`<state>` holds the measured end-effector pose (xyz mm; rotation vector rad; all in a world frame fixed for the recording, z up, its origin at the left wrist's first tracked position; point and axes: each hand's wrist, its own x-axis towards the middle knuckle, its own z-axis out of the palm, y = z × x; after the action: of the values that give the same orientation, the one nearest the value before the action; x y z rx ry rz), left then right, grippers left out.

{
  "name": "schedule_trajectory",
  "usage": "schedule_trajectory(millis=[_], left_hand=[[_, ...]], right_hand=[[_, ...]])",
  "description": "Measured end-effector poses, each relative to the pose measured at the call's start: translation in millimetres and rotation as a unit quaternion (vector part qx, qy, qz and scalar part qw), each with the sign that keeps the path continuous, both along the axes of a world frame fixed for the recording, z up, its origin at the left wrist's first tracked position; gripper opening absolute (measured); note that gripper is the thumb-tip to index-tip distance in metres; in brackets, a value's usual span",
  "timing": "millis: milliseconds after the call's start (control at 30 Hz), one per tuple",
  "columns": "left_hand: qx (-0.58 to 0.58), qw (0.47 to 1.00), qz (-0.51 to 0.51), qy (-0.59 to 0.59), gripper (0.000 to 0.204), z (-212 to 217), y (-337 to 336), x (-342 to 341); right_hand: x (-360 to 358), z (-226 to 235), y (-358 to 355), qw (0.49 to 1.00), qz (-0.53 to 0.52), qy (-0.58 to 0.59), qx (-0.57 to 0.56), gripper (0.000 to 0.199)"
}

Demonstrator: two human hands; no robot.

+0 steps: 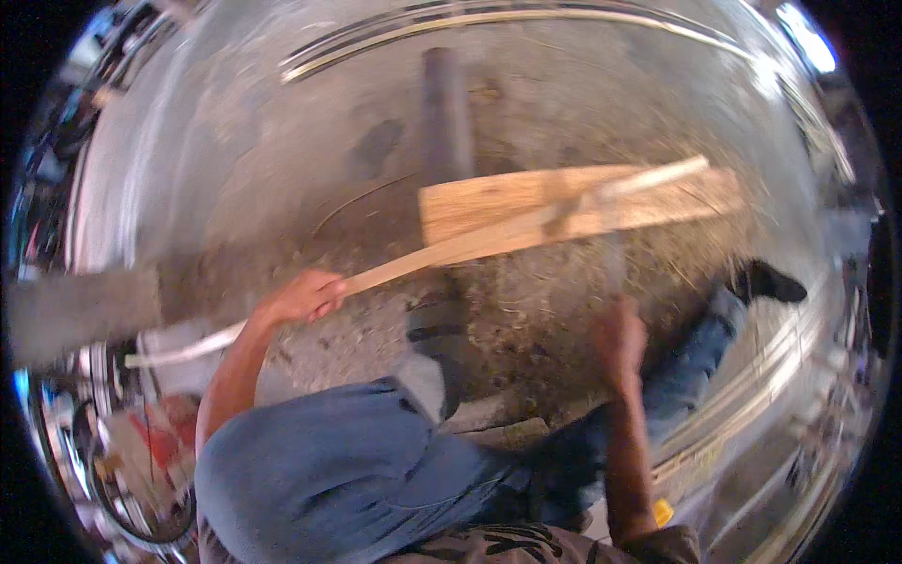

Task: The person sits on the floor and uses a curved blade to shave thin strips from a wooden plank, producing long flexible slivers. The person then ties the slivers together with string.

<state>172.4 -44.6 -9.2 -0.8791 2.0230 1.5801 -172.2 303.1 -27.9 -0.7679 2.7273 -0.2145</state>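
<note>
Broadly, a head view, smeared by motion toward the rim.

Left hand: left hand is wrapped around a long pale stick, fingers pressed together on the shaft.

Stick: from the grip it runs up and to the right, across a board, to a far tip beyond the board's upper edge; a shorter length trails back behind the grip toward the lower left.

Board: a flat plank of light wood lying on the ground, well ahead of the grip and under the stick's forward part; whether stick and board touch cannot be told.

Right hand: right hand is raised near the board's lower edge, blurred; whether it is spread or closed cannot be told, and nothing shows in it.

Legs: a bent knee in blue jeans sits below the grip; one shoe stands just right of the grip, the other shoe far right.

Litter: straw and shavings lie beneath the board.

Step in hand: judged as positioning the stick over the board, one-handed.

Next move: likely calls for the right hand to steady the board or take the stick's forward part, since a single rear grip leaves the long tip loose.
</note>
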Motion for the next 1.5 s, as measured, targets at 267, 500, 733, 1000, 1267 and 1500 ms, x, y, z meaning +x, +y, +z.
schedule_trajectory(millis=[267, 500, 733, 1000, 1267, 1500], left_hand=[[0.001, 0.994, -0.004, -0.109, 0.045, 18, -11, -4], [0.006, 0.996, -0.008, -0.088, 0.046, 15, -16, 13], [-0.068, 0.997, -0.015, -0.046, 0.036, 22, -3, -3], [-0.391, 0.911, -0.069, 0.110, 0.032, 10, 30, -24], [-0.015, 0.999, 0.031, -0.011, 0.051, 4, 17, -45], [-0.057, 0.992, 0.029, -0.107, 0.049, 0, 16, -24]], right_hand=[[76, -20, -45, 0.974, 0.192, -0.097, 0.069, 0.017], [-32, -55, 3, 0.971, 0.197, 0.079, 0.112, 0.016], [-97, -128, 73, 0.980, 0.029, -0.017, -0.194, 0.013], [-62, -3, 2, 0.985, -0.109, 0.087, -0.101, 0.019], [14, -37, -54, 0.996, 0.009, -0.083, -0.036, 0.025], [140, 2, -89, 0.945, 0.263, -0.195, -0.019, 0.016]])
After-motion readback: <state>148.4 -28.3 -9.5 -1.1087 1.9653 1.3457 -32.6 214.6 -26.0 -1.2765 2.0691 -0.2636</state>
